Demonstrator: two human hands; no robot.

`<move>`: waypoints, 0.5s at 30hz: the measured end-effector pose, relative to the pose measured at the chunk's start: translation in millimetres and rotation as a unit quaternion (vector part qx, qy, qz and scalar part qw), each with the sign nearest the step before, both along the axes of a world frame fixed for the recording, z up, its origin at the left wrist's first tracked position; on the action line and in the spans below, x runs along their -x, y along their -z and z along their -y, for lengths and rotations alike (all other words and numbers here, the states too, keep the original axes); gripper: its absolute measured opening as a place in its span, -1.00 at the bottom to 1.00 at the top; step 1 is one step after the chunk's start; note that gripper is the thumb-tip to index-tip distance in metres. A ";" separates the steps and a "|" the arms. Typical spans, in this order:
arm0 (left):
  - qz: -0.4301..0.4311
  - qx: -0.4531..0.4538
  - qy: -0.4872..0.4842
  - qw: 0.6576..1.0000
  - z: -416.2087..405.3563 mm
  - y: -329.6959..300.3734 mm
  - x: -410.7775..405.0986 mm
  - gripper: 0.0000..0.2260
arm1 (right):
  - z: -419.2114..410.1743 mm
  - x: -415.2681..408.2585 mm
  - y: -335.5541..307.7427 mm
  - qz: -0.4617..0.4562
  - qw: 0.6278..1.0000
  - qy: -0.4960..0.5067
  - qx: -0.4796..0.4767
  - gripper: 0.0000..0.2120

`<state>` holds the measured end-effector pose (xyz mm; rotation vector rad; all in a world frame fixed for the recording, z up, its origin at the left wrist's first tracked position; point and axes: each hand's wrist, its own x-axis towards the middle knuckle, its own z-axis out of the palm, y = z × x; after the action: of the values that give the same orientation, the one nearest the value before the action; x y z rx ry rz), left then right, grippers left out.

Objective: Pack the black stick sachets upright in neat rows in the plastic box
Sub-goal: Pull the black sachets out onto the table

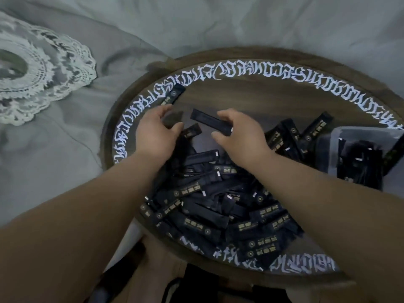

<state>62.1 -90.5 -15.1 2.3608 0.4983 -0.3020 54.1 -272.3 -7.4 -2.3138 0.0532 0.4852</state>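
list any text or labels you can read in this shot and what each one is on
None of it reads clearly.
White calligraphy band round the wooden tray: stylised letters, not legible as words.
Gold print and round emblem on the black stick sachets: too small and blurred to read.
Sachet in the right hand: plain dark side showing, no text visible.
Sachets in the plastic box: print too blurred.

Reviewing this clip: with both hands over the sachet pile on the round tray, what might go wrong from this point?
1. The right hand pinches one sachet near its end only, so it may swing or slip.
2. The plastic box sits at the tray's right edge, far from the hands; its sachets look tilted, so the rows may get messy.
3. The left hand reaches into the loose pile and may nudge sachets over the tray's near rim.
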 end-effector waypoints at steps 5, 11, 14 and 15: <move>-0.001 -0.049 0.024 0.998 -32.6 32.7 -30.4 -0.56 | -18.8 -24.9 30.1 0.017 0.993 -0.025 0.114 -0.55; 0.003 -0.125 0.069 0.990 -38.9 57.9 -50.7 -0.57 | -27.6 -36.0 57.4 0.013 0.982 -0.053 0.181 -0.61; -0.021 -0.117 0.072 0.990 -36.7 58.9 -51.2 -0.74 | -27.7 -36.8 60.9 -0.003 0.981 -0.066 0.182 -0.75; -0.023 -0.106 0.070 0.992 -37.5 57.5 -48.6 -0.80 | -28.4 -37.5 59.9 -0.011 0.982 -0.070 0.175 -0.78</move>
<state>110.7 -53.0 -72.6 2.6065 0.4035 -0.3858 91.7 -243.9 -67.3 -2.6687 -0.0159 0.6119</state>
